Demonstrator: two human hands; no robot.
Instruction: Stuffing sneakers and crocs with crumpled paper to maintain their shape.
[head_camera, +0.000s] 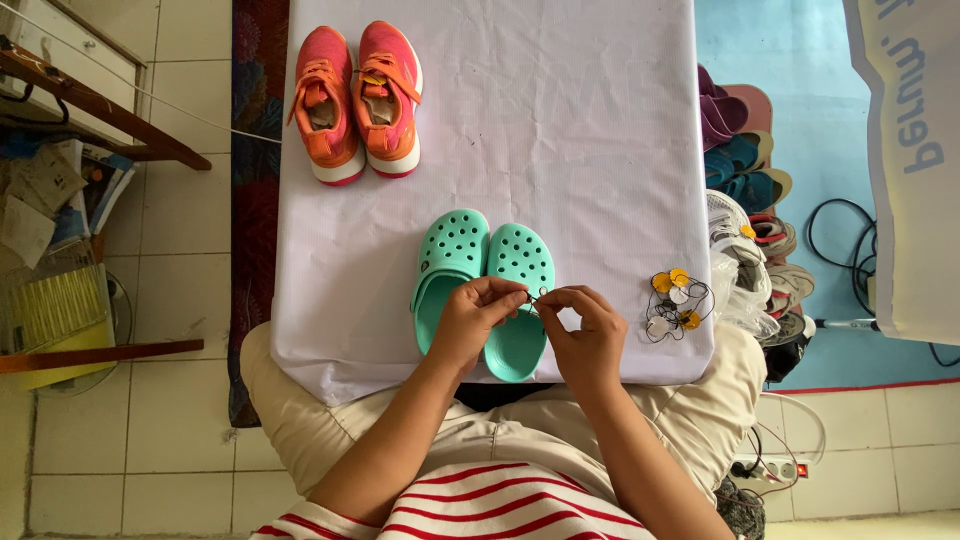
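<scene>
one white-covered table (560, 120) carries two pairs of shoes: two orange-pink sneakers (357, 100) at the far edge, two mint clogs (482, 285) at the near edge. over the clogs, the left hand (470, 325) and right hand (585, 335) both pinch a small tag (540, 293) on a thin string. a small pile of yellow and white tags (675, 303) lies just right.

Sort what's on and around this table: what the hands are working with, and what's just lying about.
In hand:
left hand and right hand, pinching a small tag
mint clogs under them
pile of tags by the right hand

Lying about:
orange sneakers
shoe heap beside the table
papers on the floor
</scene>
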